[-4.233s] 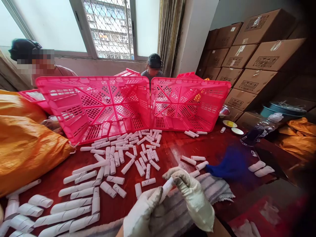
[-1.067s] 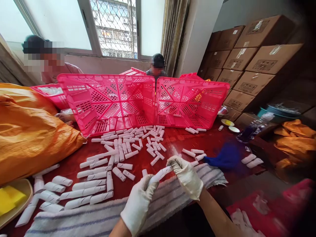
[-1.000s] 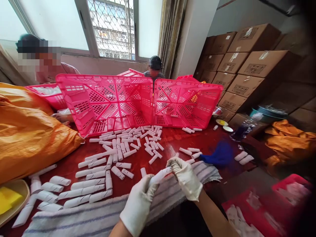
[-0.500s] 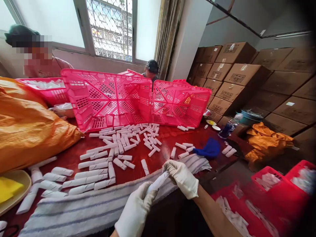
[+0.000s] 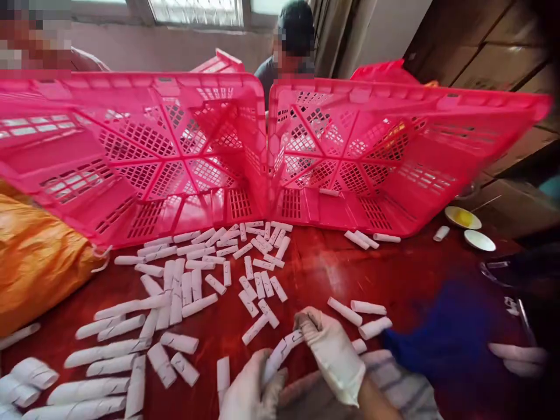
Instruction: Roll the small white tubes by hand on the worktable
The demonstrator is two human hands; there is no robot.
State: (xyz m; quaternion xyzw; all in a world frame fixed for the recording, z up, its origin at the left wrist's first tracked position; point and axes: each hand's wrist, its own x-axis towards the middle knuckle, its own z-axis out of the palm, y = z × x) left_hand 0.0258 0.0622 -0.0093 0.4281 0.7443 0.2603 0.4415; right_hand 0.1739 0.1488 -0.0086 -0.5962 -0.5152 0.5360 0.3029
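Note:
Both hands wear whitish gloves at the lower middle of the head view. My left hand (image 5: 256, 385) is wrapped round a white roll (image 5: 277, 357) with dark marks. Up and to the right, my right hand (image 5: 330, 350) pinches the upper end, where a short white piece (image 5: 294, 336) meets the roll at a slight angle. Many loose white rolls (image 5: 175, 291) lie on the red table (image 5: 315, 274) to the left and beyond. A few more rolls (image 5: 345, 311) lie to the right of my right hand.
Two pink crates (image 5: 175, 157) lie on their sides along the back. An orange bag (image 5: 35, 256) is at left, with a blue cloth (image 5: 455, 332), striped towel (image 5: 398, 373) and small dishes (image 5: 480, 240) at right. Two people are behind the crates.
The view has tilted down and come closer to the table. A short white piece now shows at the roll's upper end, near my right hand; my hands still hold the roll.

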